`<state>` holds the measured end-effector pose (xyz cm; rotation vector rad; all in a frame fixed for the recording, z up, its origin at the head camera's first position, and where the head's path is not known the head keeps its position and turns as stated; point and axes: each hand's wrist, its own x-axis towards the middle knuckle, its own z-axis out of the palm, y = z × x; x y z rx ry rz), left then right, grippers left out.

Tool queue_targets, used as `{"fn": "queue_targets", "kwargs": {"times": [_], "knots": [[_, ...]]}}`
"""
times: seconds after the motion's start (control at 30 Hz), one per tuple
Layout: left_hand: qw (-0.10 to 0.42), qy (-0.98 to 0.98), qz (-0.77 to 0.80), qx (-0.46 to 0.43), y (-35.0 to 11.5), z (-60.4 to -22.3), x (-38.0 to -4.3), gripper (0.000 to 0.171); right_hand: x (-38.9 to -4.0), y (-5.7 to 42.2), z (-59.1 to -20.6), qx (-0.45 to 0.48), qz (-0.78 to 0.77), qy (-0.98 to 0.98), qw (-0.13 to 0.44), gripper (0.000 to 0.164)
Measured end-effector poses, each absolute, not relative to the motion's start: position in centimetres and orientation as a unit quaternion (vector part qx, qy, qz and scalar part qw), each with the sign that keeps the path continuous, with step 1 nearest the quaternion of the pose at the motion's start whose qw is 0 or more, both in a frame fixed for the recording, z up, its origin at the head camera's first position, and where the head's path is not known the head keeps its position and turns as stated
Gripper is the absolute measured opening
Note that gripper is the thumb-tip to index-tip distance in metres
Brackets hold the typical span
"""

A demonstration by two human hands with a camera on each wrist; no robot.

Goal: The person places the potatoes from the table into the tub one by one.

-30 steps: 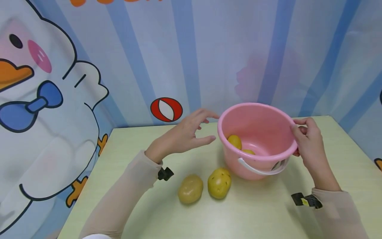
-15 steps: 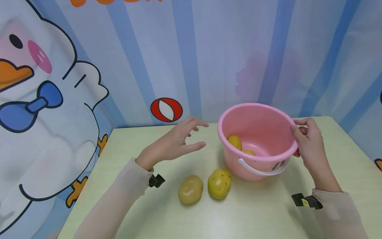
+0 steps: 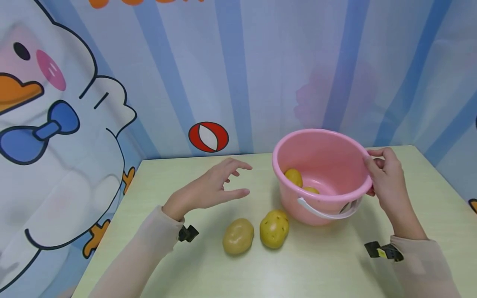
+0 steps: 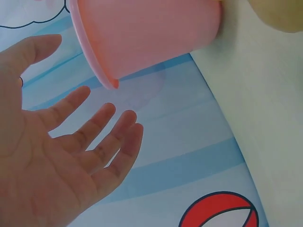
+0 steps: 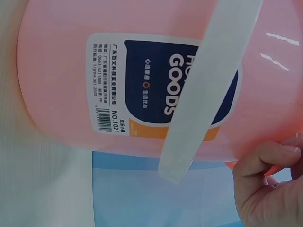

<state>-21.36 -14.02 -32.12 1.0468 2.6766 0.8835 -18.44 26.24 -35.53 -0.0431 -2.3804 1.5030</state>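
Note:
A pink bucket (image 3: 313, 207) stands on the table with its white handle (image 3: 328, 214) hanging down at the front. My right hand (image 3: 389, 182) pinches the bucket's rim on the right side. Inside the bucket lie yellow potatoes, one (image 3: 293, 177) against the left wall and another (image 3: 311, 190) partly hidden by the rim. In front of the bucket rest a pale tan potato (image 3: 238, 236) and a yellow, spotted potato (image 3: 274, 229). Above the table, left of the bucket, my left hand (image 3: 206, 186) hovers with fingers spread and nothing held; the left wrist view shows its bare palm (image 4: 42, 175).
The pale wooden table (image 3: 208, 273) ends at a blue striped backdrop (image 3: 261, 74) behind the bucket. A cartoon duck (image 3: 74, 198) and a red ball (image 3: 208, 137) are printed on it. A printed label (image 5: 161, 90) sits on the bucket's side.
My left hand has moved away from the bucket's left rim, leftward and toward me. My right hand, the bucket and the potatoes have stayed in place.

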Motion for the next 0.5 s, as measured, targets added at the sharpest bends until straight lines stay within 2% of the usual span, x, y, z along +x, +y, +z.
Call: {"fn": "queue_targets", "kwargs": {"times": [0.5], "knots": [[0.126,0.904,0.25,0.322,-15.2,-35.0,-19.5,0.06,-18.5,26.3,-35.6,-0.008,0.529,-0.832,0.166,0.041]]}}
